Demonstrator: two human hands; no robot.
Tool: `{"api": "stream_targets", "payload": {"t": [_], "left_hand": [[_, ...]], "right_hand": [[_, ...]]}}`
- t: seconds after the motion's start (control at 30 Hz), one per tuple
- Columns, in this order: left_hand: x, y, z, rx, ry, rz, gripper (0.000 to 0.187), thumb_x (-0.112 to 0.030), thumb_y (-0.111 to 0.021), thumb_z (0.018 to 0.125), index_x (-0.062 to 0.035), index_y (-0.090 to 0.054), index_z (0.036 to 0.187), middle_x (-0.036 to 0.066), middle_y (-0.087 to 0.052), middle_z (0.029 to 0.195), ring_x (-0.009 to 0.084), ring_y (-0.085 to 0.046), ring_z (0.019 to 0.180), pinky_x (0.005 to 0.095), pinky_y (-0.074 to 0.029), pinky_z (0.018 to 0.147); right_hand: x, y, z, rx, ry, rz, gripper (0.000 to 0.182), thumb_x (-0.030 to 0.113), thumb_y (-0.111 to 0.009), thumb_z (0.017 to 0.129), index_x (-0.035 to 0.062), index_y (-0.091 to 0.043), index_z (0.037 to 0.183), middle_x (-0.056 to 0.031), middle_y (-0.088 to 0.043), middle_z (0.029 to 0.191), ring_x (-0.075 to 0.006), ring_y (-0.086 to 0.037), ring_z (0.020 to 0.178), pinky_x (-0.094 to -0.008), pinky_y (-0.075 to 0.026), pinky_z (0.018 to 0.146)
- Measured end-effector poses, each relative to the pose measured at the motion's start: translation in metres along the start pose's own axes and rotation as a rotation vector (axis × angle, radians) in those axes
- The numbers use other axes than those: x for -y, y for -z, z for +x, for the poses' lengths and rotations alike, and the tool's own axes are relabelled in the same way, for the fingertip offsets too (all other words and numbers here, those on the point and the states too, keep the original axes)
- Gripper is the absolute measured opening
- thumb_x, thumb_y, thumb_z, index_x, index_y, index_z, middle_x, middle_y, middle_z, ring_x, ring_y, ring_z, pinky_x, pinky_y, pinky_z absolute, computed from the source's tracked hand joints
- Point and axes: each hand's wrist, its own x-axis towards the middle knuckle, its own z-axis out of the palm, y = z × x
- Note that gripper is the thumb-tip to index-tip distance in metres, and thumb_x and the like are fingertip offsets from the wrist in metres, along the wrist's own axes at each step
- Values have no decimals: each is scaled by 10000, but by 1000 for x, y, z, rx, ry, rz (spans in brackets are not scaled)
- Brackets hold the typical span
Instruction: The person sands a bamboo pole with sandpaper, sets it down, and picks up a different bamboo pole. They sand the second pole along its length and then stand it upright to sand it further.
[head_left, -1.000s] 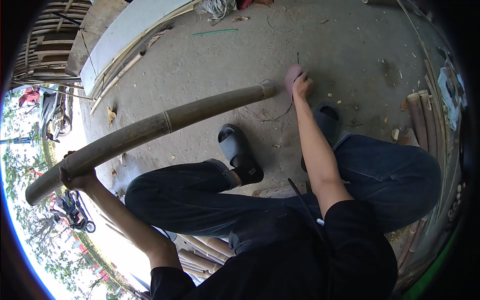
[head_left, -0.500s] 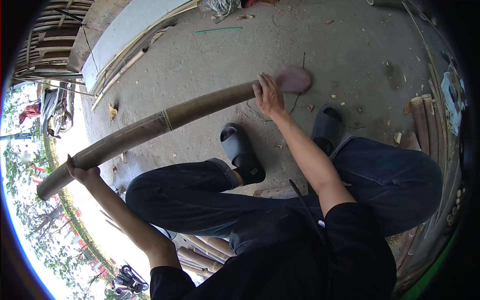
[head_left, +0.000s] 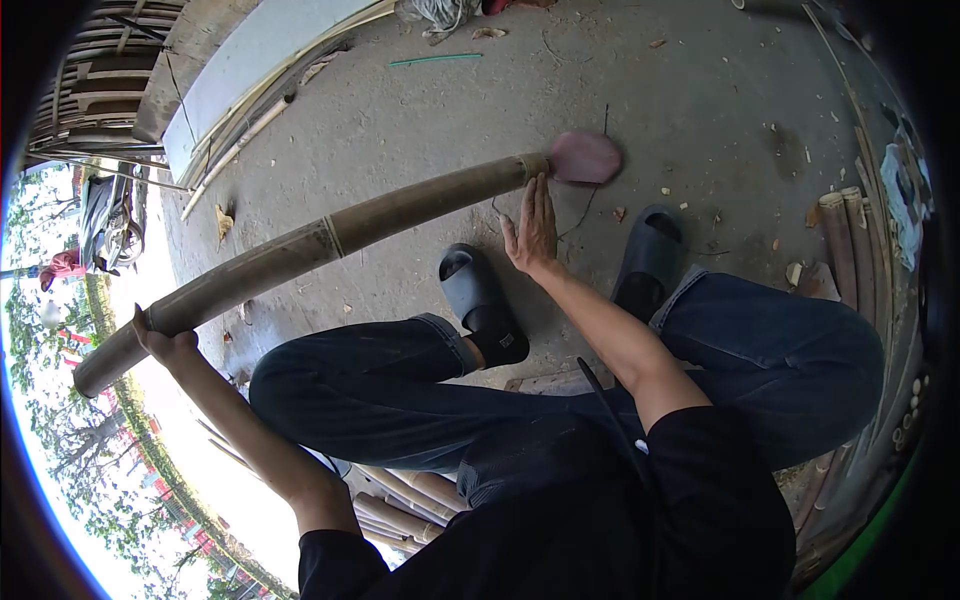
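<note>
A thick brown bamboo pole slants across the view in front of my knees, with a pale node ring near its middle. Near its left end my left hand is wrapped around it, thumb showing on top. My right hand is open beside the right end, its fingers straight and the fingertips right at the pole's lower edge. Just past that right end lies a flat reddish stone-like piece on the concrete floor.
My sandalled feet stand on the concrete. Bamboo lengths are stacked at the right, and more bamboo pieces lie beneath me. A thin green strip is on the floor ahead. A parked motorbike stands outside at the left.
My right hand has let go of the pole's right end, opened and drawn back slightly toward me, uncovering that end. My left hand keeps its hold and the pole has hardly moved.
</note>
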Motion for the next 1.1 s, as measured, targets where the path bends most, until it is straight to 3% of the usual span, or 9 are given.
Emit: {"api": "stream_targets", "payload": {"t": [0.17, 0.47, 0.6, 0.73, 0.8, 0.93, 1.0, 1.07, 1.1], "left_hand": [[2, 2, 2, -17, 11, -7, 637, -456, -773, 862, -72, -603, 1341, 165, -588, 1345, 345, -571, 1252, 506, -464, 1121], [5, 5, 13, -22, 2, -36, 566, -444, -761, 877, -104, -633, 1311, 142, -607, 1333, 341, -576, 1251, 518, -470, 1110], [4, 7, 14, -7, 18, -25, 545, -438, -761, 880, -107, -637, 1295, 136, -618, 1311, 334, -589, 1234, 518, -474, 1109], [6, 6, 15, 0, 10, -30, 518, -430, -765, 883, -103, -641, 1266, 132, -633, 1270, 326, -606, 1204, 511, -484, 1100], [6, 7, 17, -2, 13, -43, 514, -424, -771, 882, -97, -642, 1258, 131, -638, 1256, 325, -610, 1193, 507, -487, 1097], [8, 15, 32, 15, 28, -44, 535, -425, -798, 868, -76, -641, 1241, 137, -643, 1236, 329, -612, 1186, 493, -493, 1094], [7, 15, 29, 27, 51, -12, 556, -444, -810, 862, -76, -639, 1242, 145, -639, 1245, 331, -614, 1185, 489, -496, 1093], [5, 13, 28, 20, 62, -17, 567, -446, -810, 863, -76, -636, 1255, 148, -633, 1267, 333, -612, 1194, 489, -495, 1095], [6, 11, 28, 13, 76, -26, 577, -448, -809, 864, -76, -632, 1268, 151, -627, 1288, 335, -610, 1204, 490, -494, 1098]], "right_hand": [[-4, -2, 6, -47, -2, 40, 849, 483, -408, 1052, -85, -129, 1619, -306, -157, 1684, -444, -188, 1564, -513, -181, 1282], [-25, 22, 53, -112, 106, 17, 668, 502, -416, 1061, 56, -426, 1558, -217, -426, 1580, -426, -360, 1473, -540, -290, 1216], [-62, 42, 83, -413, -151, -160, 526, 335, -687, 942, 116, -593, 1411, -193, -496, 1502, -431, -406, 1430, -533, -316, 1192], [-83, 88, 107, -88, -243, -394, 536, 261, -794, 831, 118, -644, 1326, -179, -527, 1480, -396, -467, 1394, -521, -318, 1191], [-91, 99, 117, 91, -229, -388, 539, 249, -822, 794, 116, -657, 1290, -158, -627, 1345, -363, -560, 1290, -496, -379, 1133], [-70, 98, 115, -45, -300, -214, 501, 227, -800, 821, 118, -662, 1290, -140, -696, 1175, -342, -613, 1181, -491, -431, 1054], [-61, 65, 109, -376, 18, -10, 387, 217, -674, 958, 133, -660, 1335, -192, -688, 1023, -381, -637, 1056, -540, -478, 952], [-38, 40, 91, 52, 75, 30, 356, 226, -555, 1037, 129, -644, 1367, -196, -680, 1200, -388, -620, 1161, -548, -450, 1018], [-24, 32, 77, 47, 70, 28, 356, 226, -555, 1037, 129, -644, 1367, -196, -680, 1200, -388, -620, 1161, -548, -450, 1018]]}}
